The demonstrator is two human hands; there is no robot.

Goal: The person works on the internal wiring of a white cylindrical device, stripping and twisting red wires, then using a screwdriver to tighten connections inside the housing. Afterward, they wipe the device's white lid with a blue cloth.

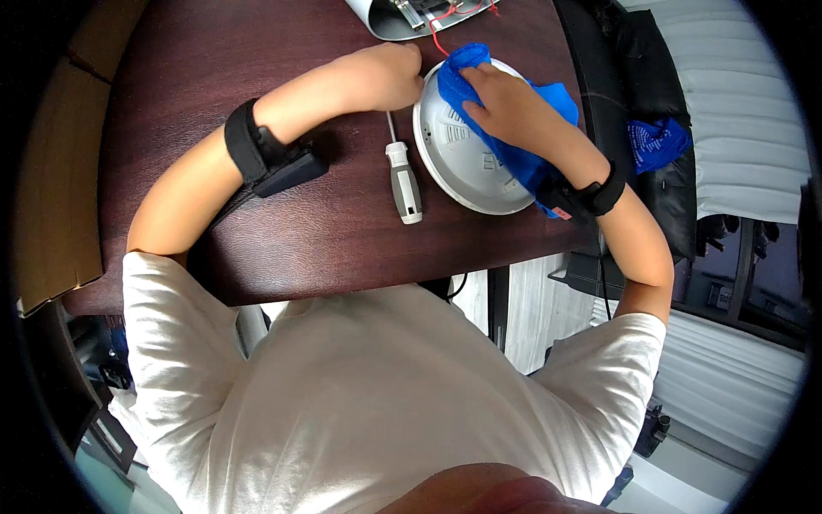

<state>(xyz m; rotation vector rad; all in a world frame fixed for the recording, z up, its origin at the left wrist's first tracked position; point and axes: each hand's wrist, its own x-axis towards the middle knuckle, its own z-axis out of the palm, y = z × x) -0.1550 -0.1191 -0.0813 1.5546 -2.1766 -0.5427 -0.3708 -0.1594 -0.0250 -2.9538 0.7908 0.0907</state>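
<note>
A dark wooden table point(214, 77) holds a round white plastic housing point(467, 163), lying flat toward its far right edge. The right hand point(505, 107) presses a blue cloth point(535, 158) flat onto the housing's far side, fingers spread. The left hand point(385, 77), curled closed, grips the housing's left rim. Just left of the housing lies a grey-and-white screwdriver point(402, 176), long axis running near to far, tip pointing far, nearer the left hand.
</note>
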